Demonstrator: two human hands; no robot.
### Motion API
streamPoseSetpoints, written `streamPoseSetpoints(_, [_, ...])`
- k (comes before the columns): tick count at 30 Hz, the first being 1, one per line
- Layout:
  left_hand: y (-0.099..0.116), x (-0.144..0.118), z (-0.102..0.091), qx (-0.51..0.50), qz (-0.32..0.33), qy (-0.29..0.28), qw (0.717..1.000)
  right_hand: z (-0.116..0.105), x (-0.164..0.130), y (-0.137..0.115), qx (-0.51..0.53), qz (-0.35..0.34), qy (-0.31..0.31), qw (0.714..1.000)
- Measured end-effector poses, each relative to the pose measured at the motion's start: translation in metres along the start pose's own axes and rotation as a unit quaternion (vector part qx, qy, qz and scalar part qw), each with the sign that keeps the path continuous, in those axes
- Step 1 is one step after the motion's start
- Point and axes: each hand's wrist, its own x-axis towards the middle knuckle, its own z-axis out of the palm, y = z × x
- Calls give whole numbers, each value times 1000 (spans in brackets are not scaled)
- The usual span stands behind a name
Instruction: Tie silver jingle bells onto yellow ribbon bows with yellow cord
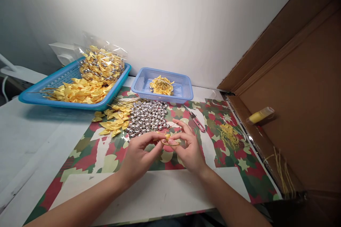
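Note:
In the middle of the head view, my left hand (142, 152) and my right hand (190, 150) meet fingertip to fingertip. Between them is a small yellow ribbon bow (167, 136), mostly covered by the fingers. A thin gold cord (173, 144) loops around there, and my right thumb and index finger pinch it. The left thumb and index finger close on the bow. Just beyond the left hand lies a pile of shiny silver bells or beads (147, 117). Left of that pile, loose yellow bows (114, 122) with gold cords are spread out.
A blue basket (66, 105) at left holds yellow bows and a filled clear bag (102, 60). Behind the pile stands a smaller blue basket (181, 77) with bows inside. Pink-handled thread snips (198, 122), cord scraps (229, 136) and a yellow tube (261, 115) by the cardboard are at right.

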Motion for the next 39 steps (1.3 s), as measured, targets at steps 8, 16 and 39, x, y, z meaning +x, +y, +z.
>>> streamPoseSetpoints(8, [-1, 0, -1, -1, 7, -10, 1000, -1, -2, -3, -44, -32, 15, 998])
streamPoseSetpoints(16, [1, 2, 1, 38, 17, -12, 999, -1, -3, -7, -151, -131, 54, 978])
streamPoseSetpoints(39, [-1, 5, 0, -107, -154, -11, 982, -31, 17, 1, -240, -123, 274, 923])
